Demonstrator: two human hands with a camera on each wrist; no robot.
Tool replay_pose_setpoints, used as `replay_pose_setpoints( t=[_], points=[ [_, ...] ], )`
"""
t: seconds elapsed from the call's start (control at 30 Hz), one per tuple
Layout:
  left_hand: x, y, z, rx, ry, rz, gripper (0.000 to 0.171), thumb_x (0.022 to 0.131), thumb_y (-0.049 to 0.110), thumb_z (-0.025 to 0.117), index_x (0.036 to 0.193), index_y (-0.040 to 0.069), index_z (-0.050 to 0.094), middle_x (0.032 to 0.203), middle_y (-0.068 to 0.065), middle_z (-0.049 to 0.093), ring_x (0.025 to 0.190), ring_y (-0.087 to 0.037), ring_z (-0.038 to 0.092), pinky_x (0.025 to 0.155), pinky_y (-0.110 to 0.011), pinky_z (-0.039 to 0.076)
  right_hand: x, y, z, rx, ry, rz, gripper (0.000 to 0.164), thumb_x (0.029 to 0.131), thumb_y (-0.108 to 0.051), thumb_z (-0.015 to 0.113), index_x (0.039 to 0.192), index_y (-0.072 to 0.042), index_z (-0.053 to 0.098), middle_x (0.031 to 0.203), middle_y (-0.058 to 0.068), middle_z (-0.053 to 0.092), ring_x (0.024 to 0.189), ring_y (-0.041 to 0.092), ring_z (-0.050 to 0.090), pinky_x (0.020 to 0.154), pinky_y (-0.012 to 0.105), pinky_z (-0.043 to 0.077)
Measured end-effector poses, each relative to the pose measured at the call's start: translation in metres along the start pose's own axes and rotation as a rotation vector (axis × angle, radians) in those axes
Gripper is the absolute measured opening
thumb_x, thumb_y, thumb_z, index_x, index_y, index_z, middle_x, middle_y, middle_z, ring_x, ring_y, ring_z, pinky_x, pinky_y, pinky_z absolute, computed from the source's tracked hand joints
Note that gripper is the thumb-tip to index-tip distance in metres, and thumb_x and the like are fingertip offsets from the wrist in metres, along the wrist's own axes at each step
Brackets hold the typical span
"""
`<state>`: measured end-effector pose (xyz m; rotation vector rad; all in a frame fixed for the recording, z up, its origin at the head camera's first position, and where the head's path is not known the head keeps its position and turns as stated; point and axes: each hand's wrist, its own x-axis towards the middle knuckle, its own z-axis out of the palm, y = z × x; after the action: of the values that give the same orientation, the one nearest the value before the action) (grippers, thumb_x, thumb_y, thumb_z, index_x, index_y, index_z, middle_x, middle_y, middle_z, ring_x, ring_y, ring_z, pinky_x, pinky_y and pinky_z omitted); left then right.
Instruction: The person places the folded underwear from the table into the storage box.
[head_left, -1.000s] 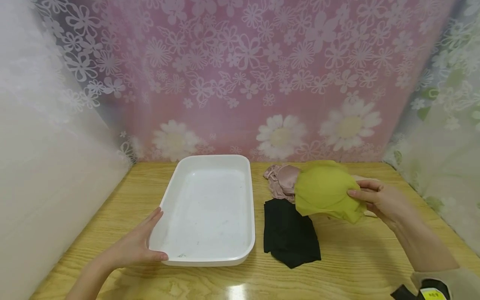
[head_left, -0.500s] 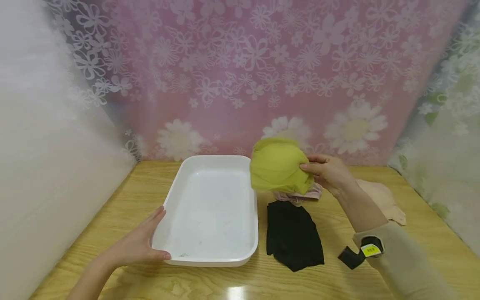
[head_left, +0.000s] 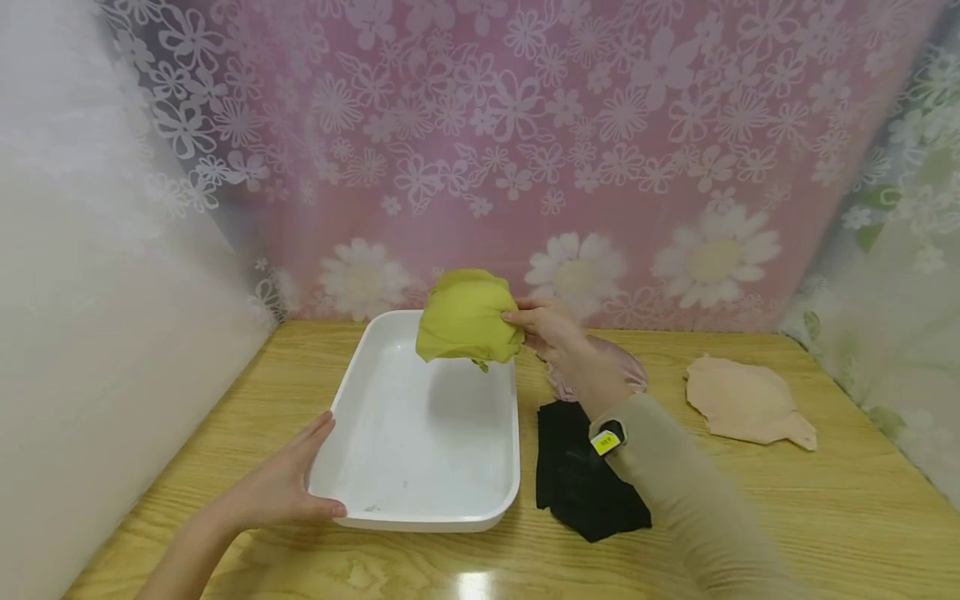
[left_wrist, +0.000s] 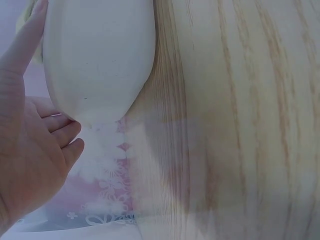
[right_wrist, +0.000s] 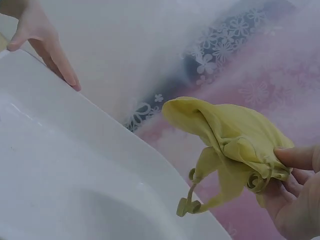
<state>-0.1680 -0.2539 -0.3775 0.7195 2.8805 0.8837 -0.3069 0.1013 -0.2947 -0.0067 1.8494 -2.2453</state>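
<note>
Folded into a cup shape, a yellow-green bra (head_left: 468, 317) hangs in the air over the far right part of a white tray (head_left: 412, 516). My right hand (head_left: 558, 333) pinches its right edge between thumb and fingers. In the right wrist view the bra (right_wrist: 245, 132) shows its moulded cup, with straps dangling below. My left hand (head_left: 281, 483) rests against the tray's near left corner, thumb at the front rim and fingers along the left side. Seen from the left wrist, the left hand (left_wrist: 35, 140) has its fingertips at the tray's edge.
Right of the tray lies a folded black cloth garment (head_left: 581, 483), partly under my right sleeve (head_left: 697, 500). Behind that forearm is a pink satin and lace garment (head_left: 618, 358). A beige garment (head_left: 746, 400) lies farther right. A flowered pink curtain (head_left: 480, 167) stands behind the wooden table (head_left: 787, 517).
My right hand has carried the yellow-green bra leftward from above the other garments to over the tray, uncovering the beige garment. The left hand stays at the tray's corner.
</note>
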Motion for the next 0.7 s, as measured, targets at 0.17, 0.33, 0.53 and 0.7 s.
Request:
replay_pose_setpoints(
  t=[0.17,0.33,0.53,0.7],
  points=[
    [0.000,0.000,0.000,-0.002,0.000,-0.006,0.113,0.065,0.047,0.080,0.140,-0.014,0.021,0.148,-0.028,0.017,0.132,-0.048,0.019,0.100,-0.061,0.023,0.026,0.018,0.028,0.020,0.098,0.055,0.042,0.085,0.003,0.063,0.125,0.003,0.054,0.119,0.017,0.058,0.089,0.020,0.065,0.077,0.028,0.052],
    [0.001,0.001,0.000,-0.018,-0.003,-0.006,0.112,0.066,0.047,0.080,0.140,-0.014,0.021,0.148,-0.027,0.016,0.132,-0.047,0.018,0.100,-0.061,0.023,0.048,0.043,0.049,0.052,0.171,0.111,0.043,0.082,0.006,0.064,0.124,0.001,0.056,0.119,0.016,0.060,0.104,0.028,0.060,0.084,0.034,0.050],
    [0.002,-0.003,0.003,-0.018,-0.003,0.001,0.113,0.066,0.048,0.079,0.141,-0.013,0.020,0.149,-0.026,0.015,0.133,-0.046,0.018,0.101,-0.060,0.023,0.059,0.069,0.058,-0.059,0.214,0.172,0.048,0.085,0.004,0.062,0.131,-0.001,0.051,0.123,0.014,0.057,0.077,0.014,0.058,0.065,0.024,0.048],
    [0.000,-0.004,0.002,-0.016,-0.005,0.000,0.112,0.066,0.046,0.079,0.141,-0.013,0.020,0.149,-0.026,0.015,0.133,-0.046,0.018,0.100,-0.061,0.024,0.067,0.086,0.061,-0.151,0.275,0.202,0.041,0.085,0.003,0.063,0.125,0.000,0.057,0.111,0.014,0.060,0.059,0.010,0.047,0.056,0.024,0.043]
  ],
)
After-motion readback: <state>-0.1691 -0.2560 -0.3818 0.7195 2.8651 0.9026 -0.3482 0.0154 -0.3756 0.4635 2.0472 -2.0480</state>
